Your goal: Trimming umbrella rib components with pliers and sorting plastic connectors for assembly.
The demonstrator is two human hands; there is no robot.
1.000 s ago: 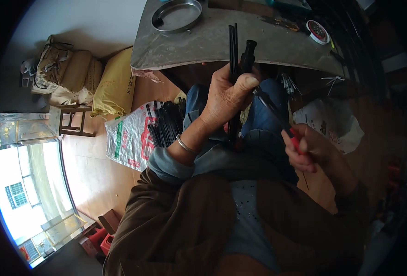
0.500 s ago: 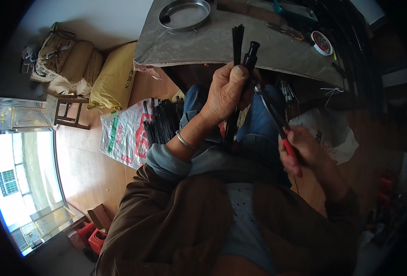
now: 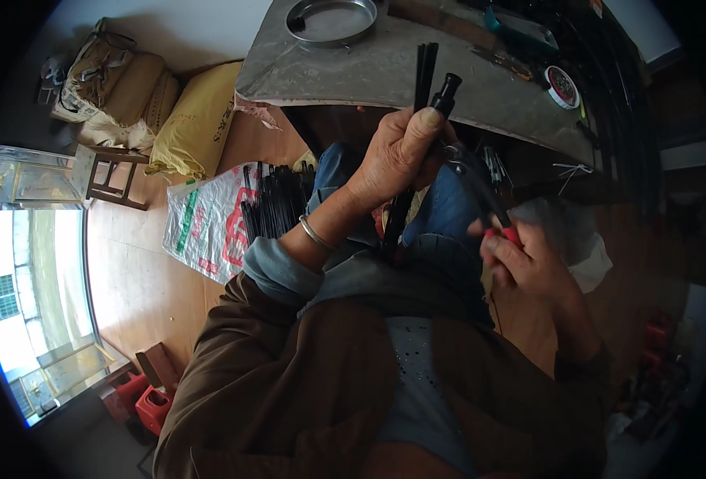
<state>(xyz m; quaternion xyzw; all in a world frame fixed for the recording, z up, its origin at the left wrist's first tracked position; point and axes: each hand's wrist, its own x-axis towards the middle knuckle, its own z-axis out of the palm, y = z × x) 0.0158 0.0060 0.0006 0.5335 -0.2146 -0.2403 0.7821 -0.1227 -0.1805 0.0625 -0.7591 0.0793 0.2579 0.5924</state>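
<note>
Gripping with left hand (image 3: 401,152), fingers closed, black rods (image 3: 425,76) and black tube (image 3: 446,91), just short of grey table (image 3: 289,80), long axis pointing toward table. Holding with right hand (image 3: 527,259), curled round handles, farther from table, red-handled pliers (image 3: 474,182), aimed at left hand; unable to confirm contact with rods. Noted left fingers hiding rods' middle; rod pile (image 3: 279,203) on plastic sack (image 3: 201,215) short of table's left end; metal tray (image 3: 333,20) and round tin (image 3: 562,86) on tabletop.

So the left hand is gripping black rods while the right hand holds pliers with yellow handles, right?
Not quite: the handles are red, as the head view shows. The left hand does grip black rods, and the right hand does hold the pliers.
</note>
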